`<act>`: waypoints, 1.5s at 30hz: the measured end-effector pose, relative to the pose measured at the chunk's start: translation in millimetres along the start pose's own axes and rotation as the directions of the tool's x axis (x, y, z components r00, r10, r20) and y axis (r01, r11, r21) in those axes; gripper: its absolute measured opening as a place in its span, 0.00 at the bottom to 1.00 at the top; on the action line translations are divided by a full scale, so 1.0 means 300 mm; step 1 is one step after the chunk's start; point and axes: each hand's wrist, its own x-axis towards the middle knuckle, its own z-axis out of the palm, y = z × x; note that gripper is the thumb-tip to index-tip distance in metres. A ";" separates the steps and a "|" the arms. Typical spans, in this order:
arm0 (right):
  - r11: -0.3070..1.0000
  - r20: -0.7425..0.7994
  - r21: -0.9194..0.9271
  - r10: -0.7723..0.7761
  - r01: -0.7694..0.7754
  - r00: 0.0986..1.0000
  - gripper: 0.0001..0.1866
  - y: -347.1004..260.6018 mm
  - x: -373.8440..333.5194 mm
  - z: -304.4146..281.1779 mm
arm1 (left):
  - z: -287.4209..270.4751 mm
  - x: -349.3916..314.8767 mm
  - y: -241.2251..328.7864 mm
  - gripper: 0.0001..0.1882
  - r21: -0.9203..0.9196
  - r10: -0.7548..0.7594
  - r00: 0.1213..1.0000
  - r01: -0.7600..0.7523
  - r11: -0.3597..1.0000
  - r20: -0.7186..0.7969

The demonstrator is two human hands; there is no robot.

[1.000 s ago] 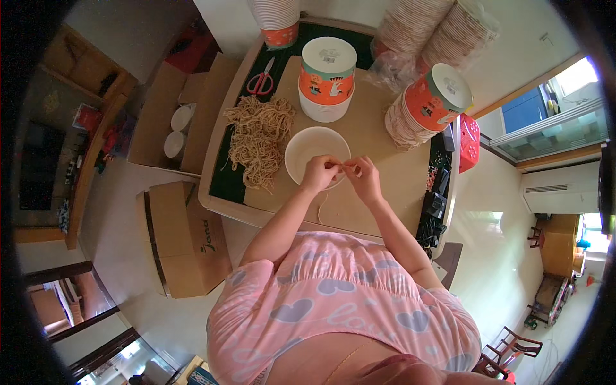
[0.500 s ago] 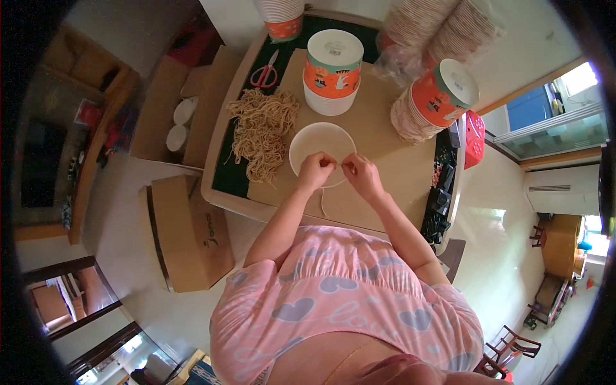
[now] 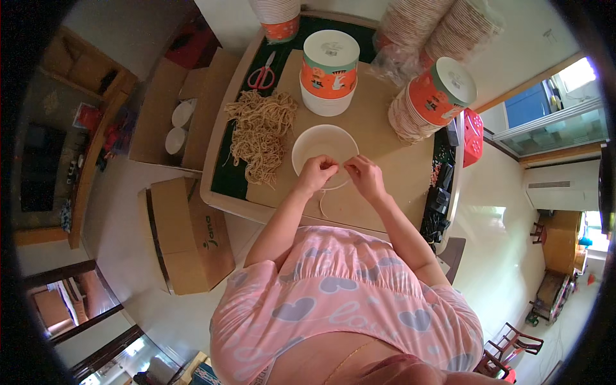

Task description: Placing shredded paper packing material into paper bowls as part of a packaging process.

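Observation:
A white paper bucket [image 3: 323, 138] stands mouth up before me on a cardboard sheet. At its near rim my left hand [image 3: 317, 173] is closed in a pinch, with a thin beige cord [image 3: 322, 206] hanging below it in a loose curve. My right hand [image 3: 364, 178] is pinched closed just to the right, over the rim, fingertips a little apart from the left ones. What its fingertips hold is too small to make out. Left of the bucket lies a tangled heap of beige cords [image 3: 260, 135]. Scissors [image 3: 262, 77] with red handles lie behind the heap.
Upside-down orange printed buckets [image 3: 330, 77] stand behind the white one; another stack [image 3: 439, 93] leans at right. Plastic-wrapped stacks [image 3: 462, 35] are at the back. Black items [image 3: 439, 202] line the table's right edge. Cardboard boxes [image 3: 189, 234] stand on the floor at left.
My fingertips have drawn slightly apart, the right hand moving a little to the right. The bucket shows slightly farther right and lower in view.

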 end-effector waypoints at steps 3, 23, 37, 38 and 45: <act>1.000 -0.003 0.017 0.025 -0.025 1.000 0.03 0.001 -0.003 -0.005 | -0.003 -0.001 -0.004 0.06 0.174 0.050 0.998 -0.044 0.984 -0.033; 0.998 -0.081 0.054 -0.020 0.025 0.997 0.03 0.026 -0.072 -0.056 | 0.055 -0.152 0.194 0.04 -0.049 0.113 0.918 -0.101 0.994 0.380; 0.987 -0.115 0.071 0.152 -0.144 0.982 0.20 0.147 0.003 -0.086 | -0.036 -0.148 0.232 0.05 -0.673 0.047 0.953 0.176 0.718 0.300; 0.979 -0.104 0.038 0.203 -0.200 0.974 0.16 0.150 0.048 -0.105 | -0.051 -0.147 0.230 0.05 -0.674 0.021 0.973 0.144 0.724 0.231; 0.972 0.031 -0.234 0.040 -0.031 0.999 0.10 0.251 0.324 -0.111 | -0.081 -0.123 0.194 0.15 -0.799 0.067 0.992 0.044 0.599 0.104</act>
